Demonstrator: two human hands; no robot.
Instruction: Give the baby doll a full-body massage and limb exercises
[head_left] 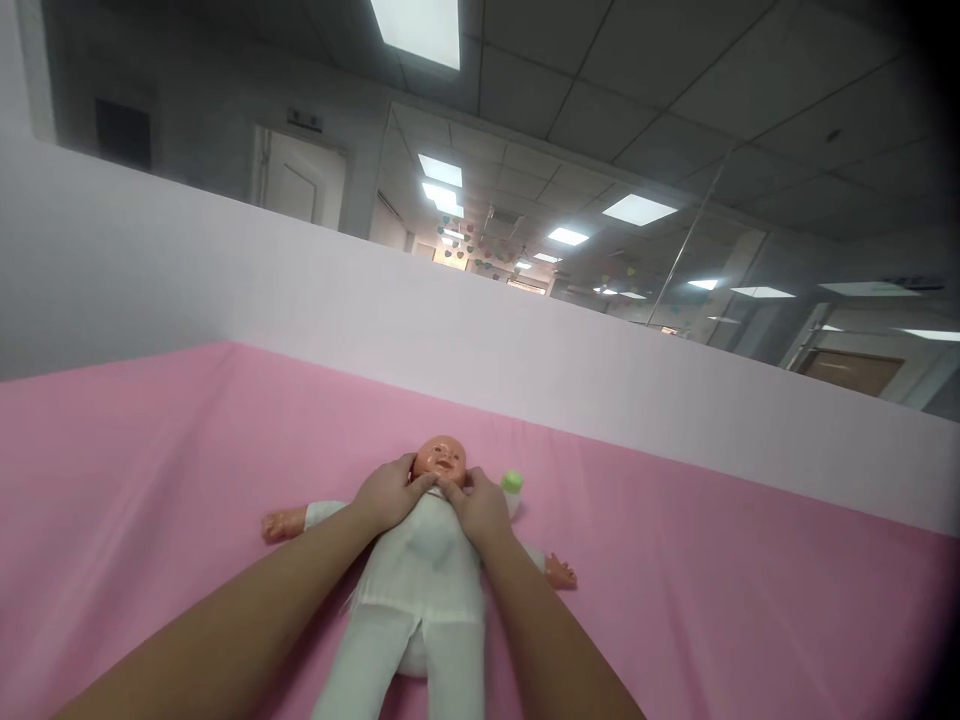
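Note:
A baby doll in white cloth lies on its back on the pink sheet, its head away from me and its arms spread. My left hand is closed around the left side of its neck, with the thumb under the chin. On the other side, my right hand grips the neck the same way, its thumb near the other one. The fingers of both hands are partly hidden behind the doll's head and shoulders. A small bottle with a green cap lies just beyond my right hand, its lower part covered.
The pink sheet covers the surface, with a few folds. A low white wall runs along its far side. Beyond it are glass panes, a white door and ceiling lights.

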